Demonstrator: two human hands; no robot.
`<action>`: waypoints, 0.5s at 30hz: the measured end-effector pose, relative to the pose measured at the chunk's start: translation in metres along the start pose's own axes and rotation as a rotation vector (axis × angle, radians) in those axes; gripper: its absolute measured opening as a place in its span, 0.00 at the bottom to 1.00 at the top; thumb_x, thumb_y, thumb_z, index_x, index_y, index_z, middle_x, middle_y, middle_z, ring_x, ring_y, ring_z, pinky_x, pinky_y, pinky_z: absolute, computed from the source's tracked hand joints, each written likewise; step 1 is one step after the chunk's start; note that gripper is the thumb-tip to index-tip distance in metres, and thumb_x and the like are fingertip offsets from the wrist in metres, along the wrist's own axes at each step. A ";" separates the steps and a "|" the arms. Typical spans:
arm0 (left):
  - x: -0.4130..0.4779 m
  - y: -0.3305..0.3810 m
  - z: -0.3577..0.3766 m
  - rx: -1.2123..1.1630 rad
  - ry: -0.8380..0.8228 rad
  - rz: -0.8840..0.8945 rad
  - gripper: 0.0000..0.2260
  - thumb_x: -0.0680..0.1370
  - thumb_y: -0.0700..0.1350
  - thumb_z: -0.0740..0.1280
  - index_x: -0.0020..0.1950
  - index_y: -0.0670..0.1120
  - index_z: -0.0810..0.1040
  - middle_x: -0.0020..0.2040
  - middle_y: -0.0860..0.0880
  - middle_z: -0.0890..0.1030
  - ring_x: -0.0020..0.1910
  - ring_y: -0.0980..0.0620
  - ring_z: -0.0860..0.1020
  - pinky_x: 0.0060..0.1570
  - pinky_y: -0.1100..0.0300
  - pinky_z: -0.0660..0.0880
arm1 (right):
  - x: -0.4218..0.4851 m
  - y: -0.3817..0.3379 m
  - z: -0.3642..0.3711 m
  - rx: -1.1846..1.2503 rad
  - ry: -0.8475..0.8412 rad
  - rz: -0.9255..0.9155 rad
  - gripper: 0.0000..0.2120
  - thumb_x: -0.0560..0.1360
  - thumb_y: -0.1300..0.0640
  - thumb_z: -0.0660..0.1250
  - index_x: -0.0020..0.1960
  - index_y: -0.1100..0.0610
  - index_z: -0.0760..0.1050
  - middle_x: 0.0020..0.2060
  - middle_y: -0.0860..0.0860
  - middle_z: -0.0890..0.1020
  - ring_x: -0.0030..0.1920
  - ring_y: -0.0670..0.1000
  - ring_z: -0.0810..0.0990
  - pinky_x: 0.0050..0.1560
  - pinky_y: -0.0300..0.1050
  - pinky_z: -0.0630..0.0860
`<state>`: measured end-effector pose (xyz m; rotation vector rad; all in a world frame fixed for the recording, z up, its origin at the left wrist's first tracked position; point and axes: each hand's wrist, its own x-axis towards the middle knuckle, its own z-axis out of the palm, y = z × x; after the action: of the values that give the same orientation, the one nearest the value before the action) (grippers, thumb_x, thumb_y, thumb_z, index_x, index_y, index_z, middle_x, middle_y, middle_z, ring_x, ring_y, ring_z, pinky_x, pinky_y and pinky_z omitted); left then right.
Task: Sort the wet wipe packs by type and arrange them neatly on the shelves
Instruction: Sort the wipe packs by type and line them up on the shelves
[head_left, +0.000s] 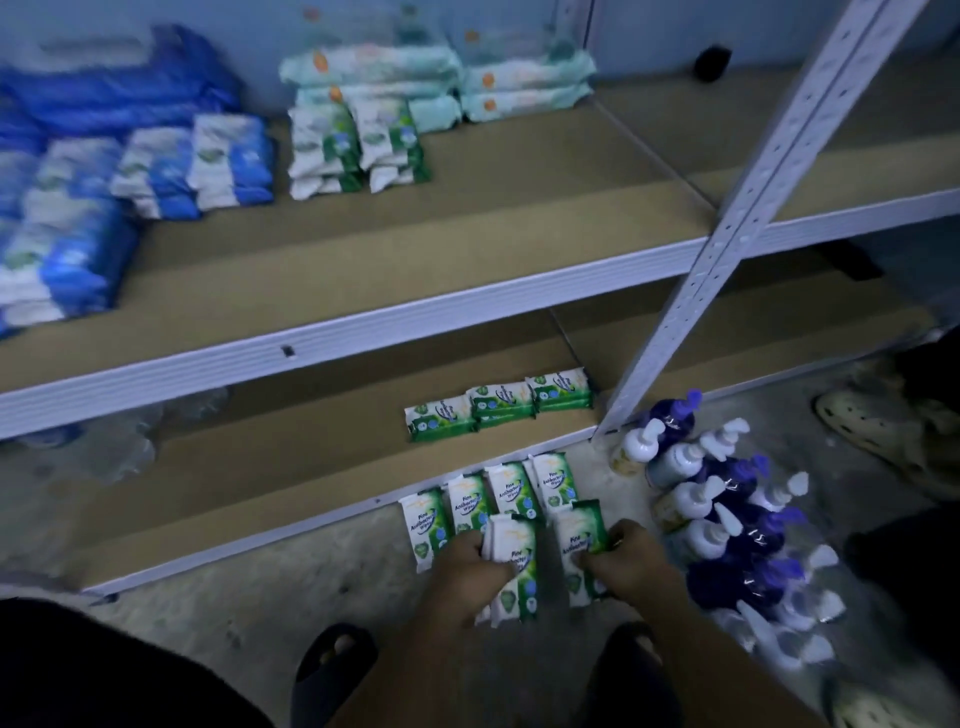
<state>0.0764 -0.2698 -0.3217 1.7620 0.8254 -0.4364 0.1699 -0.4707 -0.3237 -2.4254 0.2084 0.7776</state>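
On the floor (291, 582) before the bottom shelf (311, 467), the left hand (475, 564) grips a green-and-white pack (519, 551) reading "Pine Antibacterial Wipes", its fingers curled round the pack's edge. The right hand (631, 558) pinches a second pack (579, 535) with the same label, just beside the first. Four matching packs (511, 488) stand in a row against the shelf's front edge, and three more (498, 405) lie side by side on the bottom shelf. The upper shelf (467, 234) carries blue packs (228, 161), green packs (353, 145) and pale teal packs (441, 78) in separate stacks. Pump bottles (727, 519) cluster on the floor to the right.
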 end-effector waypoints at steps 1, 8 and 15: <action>-0.009 0.007 -0.009 0.002 0.021 0.019 0.08 0.70 0.45 0.77 0.46 0.47 0.83 0.41 0.53 0.84 0.38 0.58 0.82 0.35 0.67 0.76 | -0.012 -0.012 -0.009 0.041 0.024 -0.015 0.21 0.61 0.42 0.79 0.43 0.54 0.74 0.37 0.52 0.83 0.38 0.51 0.82 0.41 0.50 0.81; -0.076 0.069 -0.083 -0.143 0.083 0.234 0.15 0.67 0.46 0.79 0.51 0.50 0.83 0.44 0.55 0.86 0.43 0.56 0.85 0.51 0.53 0.82 | -0.086 -0.087 -0.062 0.370 0.023 -0.150 0.27 0.58 0.45 0.84 0.47 0.60 0.80 0.39 0.56 0.86 0.40 0.56 0.86 0.42 0.55 0.84; -0.147 0.123 -0.166 -0.237 0.180 0.418 0.24 0.71 0.43 0.78 0.61 0.52 0.70 0.45 0.48 0.85 0.40 0.52 0.85 0.44 0.55 0.82 | -0.159 -0.174 -0.104 0.562 0.011 -0.416 0.27 0.63 0.49 0.83 0.57 0.50 0.75 0.48 0.50 0.85 0.45 0.53 0.86 0.45 0.54 0.83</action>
<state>0.0455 -0.1824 -0.0857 1.7081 0.5809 0.0944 0.1445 -0.3917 -0.0799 -1.8496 -0.0707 0.4405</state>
